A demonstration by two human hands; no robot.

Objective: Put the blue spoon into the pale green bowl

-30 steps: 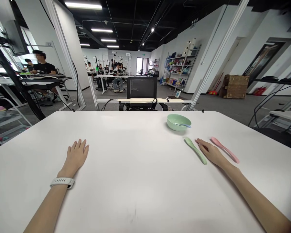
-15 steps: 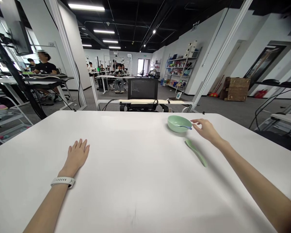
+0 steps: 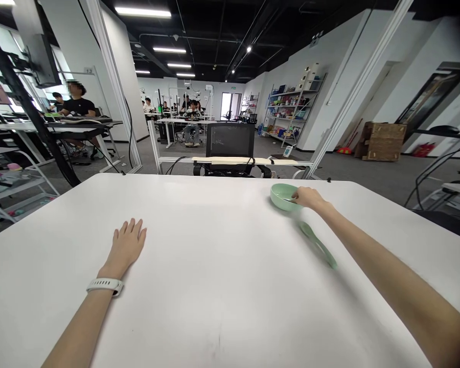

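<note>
My right hand (image 3: 308,198) rests at the right rim of a pale green bowl (image 3: 280,197), its fingers curled down over the edge. The hand hides the part of the bowl where a blue spoon handle showed earlier, so I cannot tell whether it grips anything. Just below the wrist, a green spoon (image 3: 317,244) lies on the white table (image 3: 222,230), apart from the hand. My left hand (image 3: 127,247) lies flat on the table with its fingers apart, touching nothing else. It has a white watch band (image 3: 105,286) on the wrist.
A black mesh chair back (image 3: 230,139) stands beyond the far table edge. Farther off, a seated person (image 3: 76,105) works at a desk at left. A shelf of assorted items (image 3: 293,115) and a wooden crate (image 3: 381,141) stand at right.
My right hand has moved forward from beside the spoons to the bowl's rim. The pink spoon no longer shows on the table. The left hand has stayed put, and the view has shifted slightly.
</note>
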